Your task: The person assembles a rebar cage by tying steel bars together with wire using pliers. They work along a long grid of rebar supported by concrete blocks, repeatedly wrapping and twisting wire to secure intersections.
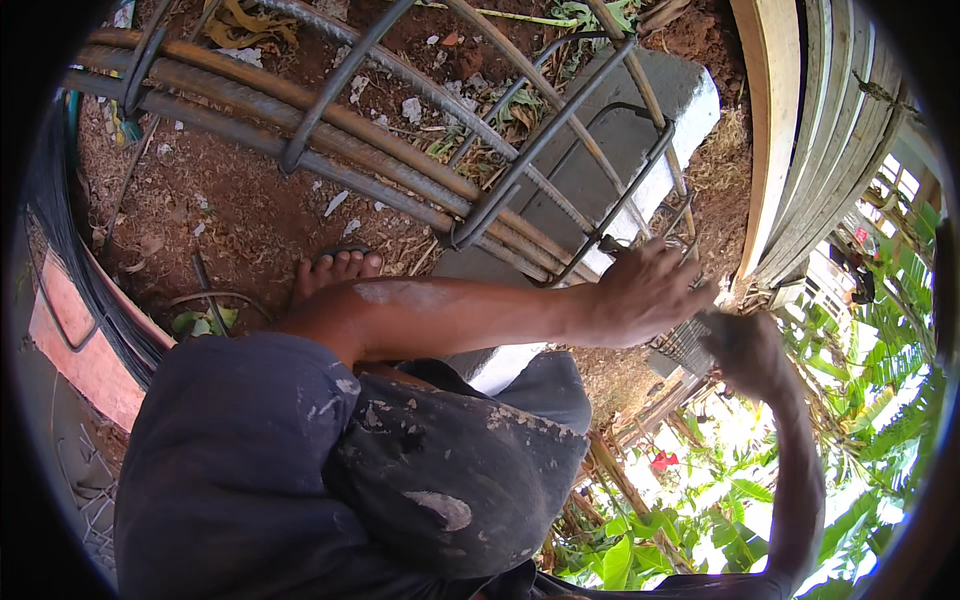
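Observation:
My left hand (648, 292) reaches across to the end of a rebar cage (470, 205) made of rusty ribbed bars and bent dark stirrups. Its fingers are curled beside the corner of the end stirrup, and what they close on is hidden. A small dark piece (612, 244), perhaps tie wire, shows at that corner by the wrist. My right hand (742, 352) comes up from the lower right, close to the left fingertips. Motion blurs it, so neither its fingers nor anything in them can be made out.
Under the cage lies a grey concrete block (600, 130) with a white side. Curved wooden planks (775, 130) stand at the far right. A coil of black wire (75, 250) rests at left by a pink surface (85, 345). Bare toes (340, 265) touch the soil below the cage.

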Tool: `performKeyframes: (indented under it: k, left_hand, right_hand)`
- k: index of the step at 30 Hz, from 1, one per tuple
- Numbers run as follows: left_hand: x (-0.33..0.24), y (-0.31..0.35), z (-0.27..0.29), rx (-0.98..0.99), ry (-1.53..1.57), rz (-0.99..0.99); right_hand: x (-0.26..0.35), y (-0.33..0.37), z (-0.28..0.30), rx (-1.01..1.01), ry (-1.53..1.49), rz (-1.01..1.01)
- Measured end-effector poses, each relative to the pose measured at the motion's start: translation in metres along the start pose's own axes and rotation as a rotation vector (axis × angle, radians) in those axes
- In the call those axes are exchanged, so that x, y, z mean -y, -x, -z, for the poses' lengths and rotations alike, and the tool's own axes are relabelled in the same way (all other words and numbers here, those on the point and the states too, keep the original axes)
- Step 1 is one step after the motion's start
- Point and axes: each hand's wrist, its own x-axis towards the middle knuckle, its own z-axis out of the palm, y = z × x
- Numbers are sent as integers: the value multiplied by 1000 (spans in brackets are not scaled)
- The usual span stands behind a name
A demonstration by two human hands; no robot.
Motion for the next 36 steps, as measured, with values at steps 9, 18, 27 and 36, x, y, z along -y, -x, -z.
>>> performKeyframes:
  k: [9, 18, 27, 36]
  left_hand:
    - [-2, 37, -23, -313, 82, -110]
    - [-1, 25, -23, -367, 105, -94]
    - [4, 49, 1, -236, 81, -289]
    - [3, 45, 2, -127, 143, -339]
  right_hand:
    - [31, 19, 5, 328, -1080, -344]
    - [26, 4, 43, 369, -1056, -411]
    - [83, 32, -55, 259, -1792, -377]
    - [88, 38, -65, 86, -1477, -396]
